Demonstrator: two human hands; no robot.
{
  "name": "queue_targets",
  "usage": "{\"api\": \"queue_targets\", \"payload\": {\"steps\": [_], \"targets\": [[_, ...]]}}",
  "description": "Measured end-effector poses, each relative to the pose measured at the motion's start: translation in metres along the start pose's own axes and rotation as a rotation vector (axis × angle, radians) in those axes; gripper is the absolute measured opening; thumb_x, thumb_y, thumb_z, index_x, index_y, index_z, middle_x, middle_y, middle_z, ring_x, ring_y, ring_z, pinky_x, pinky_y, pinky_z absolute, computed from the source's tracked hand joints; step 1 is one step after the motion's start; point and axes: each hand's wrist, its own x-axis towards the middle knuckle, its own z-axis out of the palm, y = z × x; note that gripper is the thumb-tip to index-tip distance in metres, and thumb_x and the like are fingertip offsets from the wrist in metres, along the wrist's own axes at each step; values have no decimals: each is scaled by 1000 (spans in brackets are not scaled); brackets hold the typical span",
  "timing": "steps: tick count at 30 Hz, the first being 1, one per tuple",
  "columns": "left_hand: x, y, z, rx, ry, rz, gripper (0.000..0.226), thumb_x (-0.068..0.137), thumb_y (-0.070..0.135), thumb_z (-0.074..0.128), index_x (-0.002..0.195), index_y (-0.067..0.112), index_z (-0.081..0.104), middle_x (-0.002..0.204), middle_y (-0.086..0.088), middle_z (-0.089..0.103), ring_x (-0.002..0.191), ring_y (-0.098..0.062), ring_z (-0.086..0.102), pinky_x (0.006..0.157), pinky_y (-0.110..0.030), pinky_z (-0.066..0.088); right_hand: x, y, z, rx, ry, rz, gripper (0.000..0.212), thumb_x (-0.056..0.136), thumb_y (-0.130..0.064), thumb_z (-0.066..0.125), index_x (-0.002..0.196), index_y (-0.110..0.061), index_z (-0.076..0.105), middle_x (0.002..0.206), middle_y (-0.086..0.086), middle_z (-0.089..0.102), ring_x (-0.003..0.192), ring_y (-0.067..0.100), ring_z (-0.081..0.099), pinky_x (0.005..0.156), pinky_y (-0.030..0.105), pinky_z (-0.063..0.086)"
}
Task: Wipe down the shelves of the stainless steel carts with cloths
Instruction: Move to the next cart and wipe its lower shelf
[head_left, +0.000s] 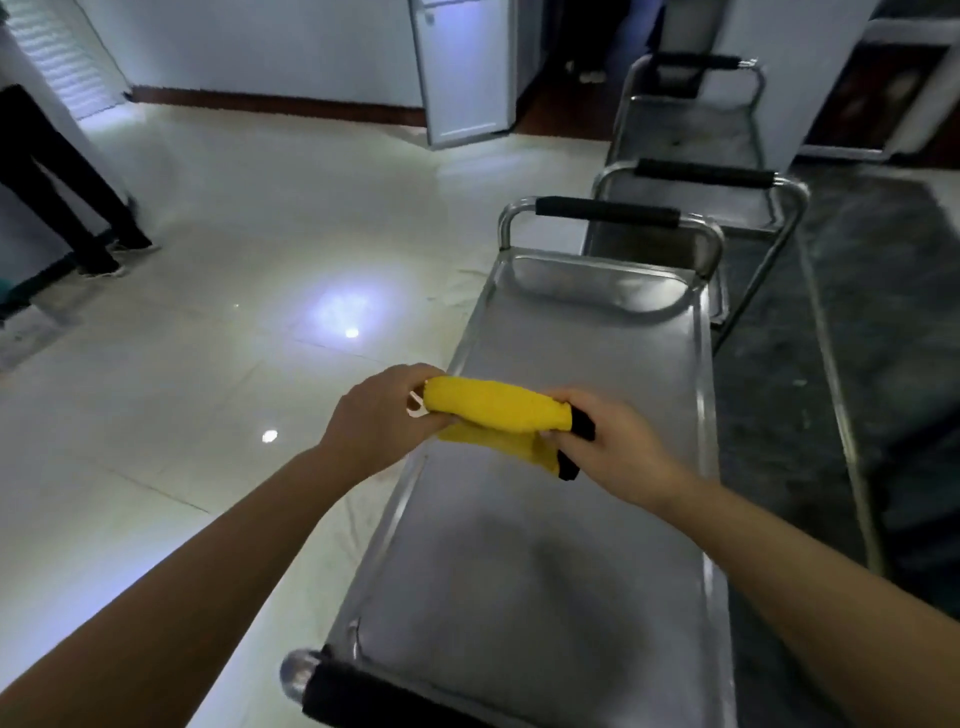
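A rolled yellow cloth (493, 413) is gripped at its 9 o'clock end by the left hand (382, 415) and pinched at 3 o'clock by the right hand (610, 441), held above the nearest cart's top shelf (597, 353), presumably being folded for wiping.

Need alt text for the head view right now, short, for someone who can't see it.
Two bare hands hold a folded yellow cloth above the top shelf of a stainless steel cart, the left hand at one end, the right hand at the other. Two more carts stand behind.
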Motion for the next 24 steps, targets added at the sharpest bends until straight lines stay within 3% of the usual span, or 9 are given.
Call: {"api": "queue_targets", "payload": {"steps": [2, 4, 6, 9, 12, 15, 20, 22, 24], "targets": [[8, -14, -1, -57, -38, -62, 31, 80, 42, 72, 105, 24, 67, 87, 5, 68, 75, -14, 64, 72, -33, 52, 0, -14, 11, -30, 10, 31, 26, 86, -7, 62, 112, -14, 63, 102, 1, 66, 94, 19, 61, 82, 34, 48], [13, -21, -4, -307, -185, -187, 29, 85, 36, 69, 110, 22, 66, 83, 3, 72, 72, -15, 69, 76, -35, 56, 0, -25, 16, -54, 19, 54, 27, 88, -8, 61, 114, -15, 63, 104, -3, 65, 95, 15, 59, 83, 29, 45], [14, -23, -6, -652, -359, -340, 31, 89, 31, 66, 119, 22, 63, 93, -2, 75, 80, -19, 73, 85, -42, 57, 1, -34, 18, -90, 38, 62, 27, 88, -8, 61, 113, -16, 63, 103, -6, 63, 95, 13, 57, 83, 27, 44], [8, -24, -9, -917, -481, -525, 28, 94, 36, 54, 118, 24, 62, 114, -6, 70, 92, -29, 72, 96, -51, 50, 2, -45, 21, -161, 63, 34, 28, 86, -7, 61, 112, -17, 65, 101, -6, 65, 94, 13, 58, 80, 20, 41], [-2, -25, -17, -1216, -400, -698, 40, 93, 42, 50, 119, 13, 59, 118, -18, 67, 95, -40, 70, 91, -56, 51, 7, -52, 30, -231, 28, -18, 34, 86, -11, 64, 120, -15, 63, 111, 3, 66, 101, 19, 58, 83, 19, 39], [-9, -28, -30, -1236, -256, -780, 61, 82, 55, 65, 123, 12, 54, 122, -16, 61, 99, -37, 68, 78, -49, 58, 17, -61, 51, -275, -51, -134, 34, 87, -17, 66, 120, -14, 63, 111, 7, 65, 100, 26, 61, 86, 35, 47], [-31, -64, -60, -1196, 31, -719, 44, 86, 11, 69, 128, 5, 54, 125, -19, 60, 101, -32, 64, 69, -39, 56, 43, -79, 111, -161, -45, -176, 42, 77, -8, 73, 118, -15, 65, 109, 8, 67, 98, 29, 64, 85, 41, 51], [-37, -91, -83, -1212, 79, -678, 43, 85, 9, 70, 126, 9, 57, 121, -14, 63, 102, -31, 65, 72, -39, 57, 60, -88, 135, -64, -55, -152, 50, 74, -15, 77, 121, -25, 62, 114, 4, 64, 103, 23, 62, 89, 42, 49], [-41, -123, -109, -1217, 117, -623, 39, 83, 10, 72, 120, 16, 61, 115, -7, 66, 99, -26, 66, 67, -34, 57, 79, -102, 162, 39, -140, -47, 64, 69, -43, 78, 124, -52, 47, 127, -7, 55, 114, 12, 54, 96, 37, 46]]}}
